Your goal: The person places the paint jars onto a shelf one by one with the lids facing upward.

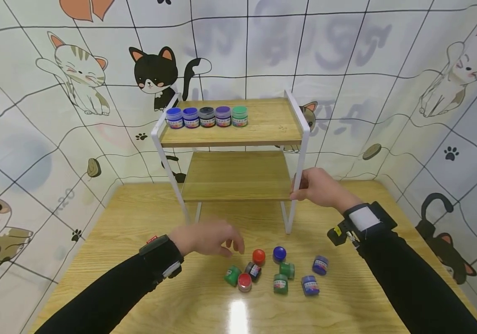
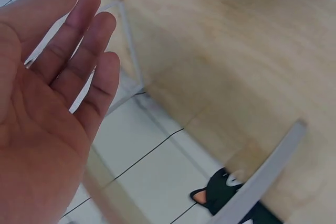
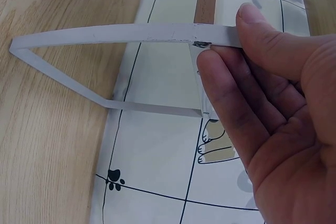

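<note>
The right hand (image 1: 321,186) pinched the right front leg (image 1: 301,158) of the white-framed shelf rack (image 1: 238,176), thumb against bent fingers; the rack stood towards the back edge of the table (image 1: 130,218). A sharp pull on that leg could, in my judgement, tilt or skew the frame and slide the five paint jars (image 1: 223,116) that stood in a row on the left half of the upper shelf (image 1: 269,123). Its sides had raised rails, but no lip showed along its front edge.

The left hand (image 1: 209,237) held nothing, its fingers loosely bent above the table in front of the rack. Nearest its fingertips was a red jar (image 1: 258,256), grouped with a black jar (image 1: 253,271), a green jar (image 1: 232,275) and another red one. A low, quick sweep could knock these; the black and green jars seemed to lie on their sides, so they might roll. Five more jars lay scattered to the right.

The left hand had most room towards the table's left edge, the upper shelf's right half gave space as far as its rail, and room behind the rack looked tight against the wall. The table's front edge was out of view.
</note>
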`<state>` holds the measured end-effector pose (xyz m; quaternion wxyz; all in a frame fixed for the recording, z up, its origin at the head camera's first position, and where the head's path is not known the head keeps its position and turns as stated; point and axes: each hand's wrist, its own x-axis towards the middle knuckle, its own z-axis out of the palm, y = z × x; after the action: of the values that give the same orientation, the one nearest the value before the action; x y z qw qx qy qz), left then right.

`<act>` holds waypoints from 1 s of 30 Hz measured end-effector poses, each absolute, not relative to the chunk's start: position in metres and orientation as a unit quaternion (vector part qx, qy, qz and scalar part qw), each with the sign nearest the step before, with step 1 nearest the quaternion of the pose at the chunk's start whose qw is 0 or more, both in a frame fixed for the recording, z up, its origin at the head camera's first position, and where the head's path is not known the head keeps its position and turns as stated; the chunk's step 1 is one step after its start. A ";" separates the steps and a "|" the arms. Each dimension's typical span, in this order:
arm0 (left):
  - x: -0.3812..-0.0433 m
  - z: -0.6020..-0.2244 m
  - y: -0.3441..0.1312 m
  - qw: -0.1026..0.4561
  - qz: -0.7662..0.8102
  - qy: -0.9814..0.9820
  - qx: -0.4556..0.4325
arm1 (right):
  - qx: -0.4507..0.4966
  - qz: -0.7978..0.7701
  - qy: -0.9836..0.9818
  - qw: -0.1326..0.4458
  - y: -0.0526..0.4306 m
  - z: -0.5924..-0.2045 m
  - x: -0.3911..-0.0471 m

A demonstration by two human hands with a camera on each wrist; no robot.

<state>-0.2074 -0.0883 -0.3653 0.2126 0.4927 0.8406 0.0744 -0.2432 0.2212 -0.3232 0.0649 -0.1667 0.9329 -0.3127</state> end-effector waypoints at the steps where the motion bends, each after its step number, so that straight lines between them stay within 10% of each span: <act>1: -0.207 -0.370 -0.089 0.217 0.072 0.842 0.488 | -0.165 -0.312 0.933 0.065 0.221 -0.323 -0.243; 30: -0.197 -0.439 -0.095 0.256 0.112 0.840 0.465 | -0.170 -0.319 0.930 0.070 0.222 -0.321 -0.242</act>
<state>-0.1969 -0.0954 -0.4388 0.2565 0.4646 0.8402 0.1116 -0.2420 0.2217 -0.3206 0.0703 -0.1704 0.9297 -0.3188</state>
